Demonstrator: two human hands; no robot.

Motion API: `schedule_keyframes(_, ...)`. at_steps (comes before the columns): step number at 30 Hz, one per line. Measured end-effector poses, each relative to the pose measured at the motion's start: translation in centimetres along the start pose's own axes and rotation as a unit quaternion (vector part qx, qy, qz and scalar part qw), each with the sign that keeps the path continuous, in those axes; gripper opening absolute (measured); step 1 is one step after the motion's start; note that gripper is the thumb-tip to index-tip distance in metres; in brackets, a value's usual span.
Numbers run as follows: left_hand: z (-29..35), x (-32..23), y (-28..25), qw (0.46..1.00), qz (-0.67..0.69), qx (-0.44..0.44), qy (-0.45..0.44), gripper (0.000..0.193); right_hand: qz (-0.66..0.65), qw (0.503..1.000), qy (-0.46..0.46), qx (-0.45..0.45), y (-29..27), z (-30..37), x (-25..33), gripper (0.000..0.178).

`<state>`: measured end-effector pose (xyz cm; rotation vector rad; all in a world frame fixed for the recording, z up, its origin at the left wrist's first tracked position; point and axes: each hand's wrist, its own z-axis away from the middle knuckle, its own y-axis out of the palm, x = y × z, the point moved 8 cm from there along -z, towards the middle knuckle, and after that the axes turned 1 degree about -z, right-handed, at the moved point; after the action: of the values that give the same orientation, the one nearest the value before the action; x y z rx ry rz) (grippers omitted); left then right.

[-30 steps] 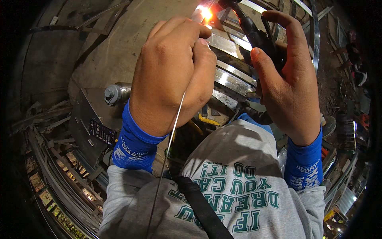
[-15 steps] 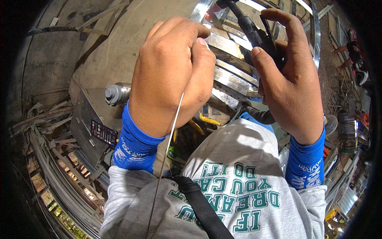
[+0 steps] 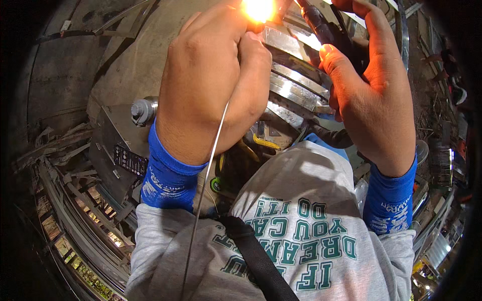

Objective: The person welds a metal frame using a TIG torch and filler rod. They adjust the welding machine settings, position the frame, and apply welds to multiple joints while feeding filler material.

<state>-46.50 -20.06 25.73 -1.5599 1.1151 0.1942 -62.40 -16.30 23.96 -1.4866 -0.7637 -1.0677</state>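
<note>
My left hand [image 3: 211,85] is closed in a pinch on a thin metal filler rod [image 3: 205,195], whose long end trails down past my wrist over the grey shirt. In my right hand [image 3: 379,100] is a black welding torch [image 3: 324,30], gripped with the thumb along one side and a finger over its top. A bright welding arc [image 3: 258,10] glows at the upper edge, just beyond my left fingertips. Its glare hides the torch tip, the rod's end and the joint. Below the torch lie shiny metal bars [image 3: 293,88], side by side like a grate.
A grey-capped metal bottle [image 3: 143,111] lies left of my left wrist. Near it, a dark rectangular object [image 3: 130,160] with small light marks rests on a panel. Yellow-handled tools [image 3: 266,142] lie between my arms. Scrap metal lengths [image 3: 80,210] pile at the lower left.
The arc has lit, throwing orange light on my right hand and darkening the surroundings. Both hands have shifted slightly, the left upward and the right a little to the right, still holding rod and torch.
</note>
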Motion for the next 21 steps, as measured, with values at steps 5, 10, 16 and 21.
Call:
schedule_keyframes(5,1.1,2.0,0.0,0.995,-0.062,-0.034,0.071,0.023,0.034,0.992,-0.121,0.002,0.9,0.5,-1.4,0.052)
schedule_keyframes(10,1.0,2.1,-0.1,0.995,-0.059,-0.029,0.068,0.023,0.099,0.989,-0.112,0.022,1.6,1.1,2.1,0.052)
schedule_keyframes(16,1.0,2.1,0.0,0.995,-0.058,-0.029,0.076,0.023,-0.033,0.994,-0.084,0.07,0.5,0.3,0.3,0.052)
schedule_keyframes(21,1.0,2.2,0.0,0.995,-0.06,-0.032,0.074,0.023,0.005,0.998,-0.054,0.015,0.9,0.7,-0.7,0.052)
